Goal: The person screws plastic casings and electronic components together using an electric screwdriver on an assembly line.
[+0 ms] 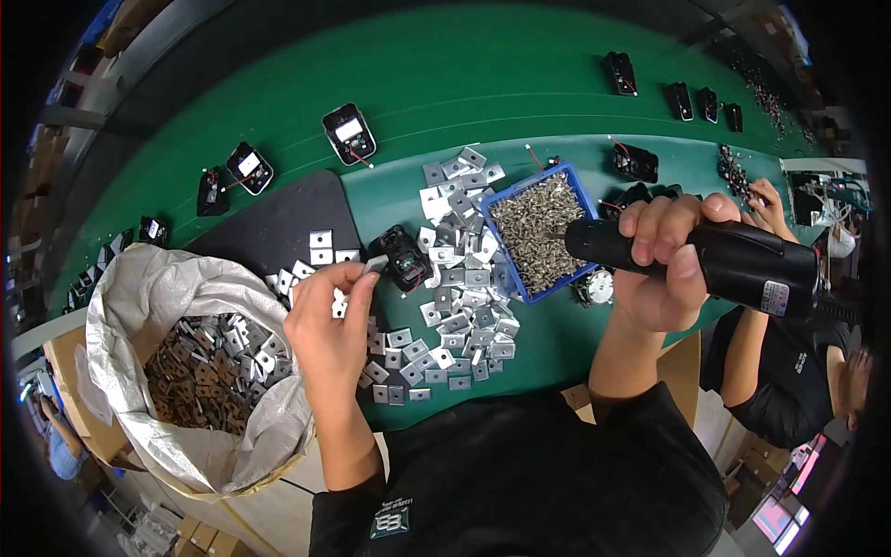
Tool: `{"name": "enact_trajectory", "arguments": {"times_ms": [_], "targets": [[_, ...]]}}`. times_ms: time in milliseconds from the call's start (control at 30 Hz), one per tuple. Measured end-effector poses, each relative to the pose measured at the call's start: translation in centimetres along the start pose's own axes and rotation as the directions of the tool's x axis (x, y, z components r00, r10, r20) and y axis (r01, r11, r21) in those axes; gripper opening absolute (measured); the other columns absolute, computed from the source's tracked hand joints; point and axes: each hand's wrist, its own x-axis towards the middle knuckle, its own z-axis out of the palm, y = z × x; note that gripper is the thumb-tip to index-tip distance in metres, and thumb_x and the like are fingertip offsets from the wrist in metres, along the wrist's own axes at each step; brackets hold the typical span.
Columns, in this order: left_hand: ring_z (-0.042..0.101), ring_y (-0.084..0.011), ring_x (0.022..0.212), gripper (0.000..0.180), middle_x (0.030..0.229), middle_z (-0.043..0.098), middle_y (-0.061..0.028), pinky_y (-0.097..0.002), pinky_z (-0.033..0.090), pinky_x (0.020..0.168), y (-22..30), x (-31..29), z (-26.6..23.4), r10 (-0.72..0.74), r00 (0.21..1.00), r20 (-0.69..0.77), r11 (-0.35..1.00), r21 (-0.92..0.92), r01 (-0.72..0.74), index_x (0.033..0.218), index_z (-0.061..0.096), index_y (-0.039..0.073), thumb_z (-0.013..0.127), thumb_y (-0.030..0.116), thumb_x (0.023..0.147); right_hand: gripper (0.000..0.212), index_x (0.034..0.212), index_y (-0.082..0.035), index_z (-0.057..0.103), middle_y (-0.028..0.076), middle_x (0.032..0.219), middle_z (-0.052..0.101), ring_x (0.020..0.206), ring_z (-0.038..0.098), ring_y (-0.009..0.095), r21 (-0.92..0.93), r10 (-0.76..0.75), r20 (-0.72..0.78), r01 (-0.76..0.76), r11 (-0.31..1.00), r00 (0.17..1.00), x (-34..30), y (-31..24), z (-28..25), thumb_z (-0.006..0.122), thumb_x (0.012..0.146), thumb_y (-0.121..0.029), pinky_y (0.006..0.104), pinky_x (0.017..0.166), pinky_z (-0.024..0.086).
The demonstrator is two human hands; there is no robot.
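My left hand (327, 320) pinches a small silver metal plate (376, 264) between thumb and fingertips. Just beyond that plate lies a black plastic housing (401, 257) with parts inside, on the green work surface. In my right hand (664, 265) is a black electric screwdriver (756, 265), held nearly level with the fingers wrapped round its body. Its front end points left, over a blue tray (529, 295) full of small screws (534, 227). Many loose square metal plates (455, 325), each with a hole, are spread between my hands.
A white woven sack (121, 362) of metal plates stands at the left. Behind it is a dark mat (339, 209). Black housings, one with a white label (349, 130), sit along the green belt (464, 74). At the right, a co-worker's hand (770, 204) is near small parts.
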Motion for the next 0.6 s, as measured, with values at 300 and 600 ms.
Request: {"name": "enact_trajectory", "arguments": {"times_ms": [300,600], "targets": [[0.055,-0.0214,0.099,0.012,0.105,0.061,-0.0046,-0.0359,0.033,0.089,-0.3,0.6,0.8,0.125,0.991,0.05,0.978,0.164,-0.132,0.081,0.067,0.007,0.074,0.009,0.07,0.047,0.12,-0.009,0.042,0.001,0.07,0.047,0.059,0.048,0.013,0.024,0.038,0.057,-0.039,0.999,0.998,0.2,-0.1,0.1,0.066,0.08,-0.015,0.0346,0.066,0.045],[0.058,-0.0231,0.097,0.009,0.103,0.065,-0.0043,-0.0394,0.031,0.092,-0.8,1.5,2.5,0.097,0.99,0.099,0.981,0.155,-0.112,0.08,0.064,0.007,0.07,0.01,0.075,0.047,0.12,-0.008,0.041,0.001,0.072,0.048,0.06,0.048,0.014,0.035,0.053,0.129,-0.058,0.998,0.99,0.2,0.0,-0.2,0.065,0.08,-0.014,0.0338,0.065,0.046]]}}
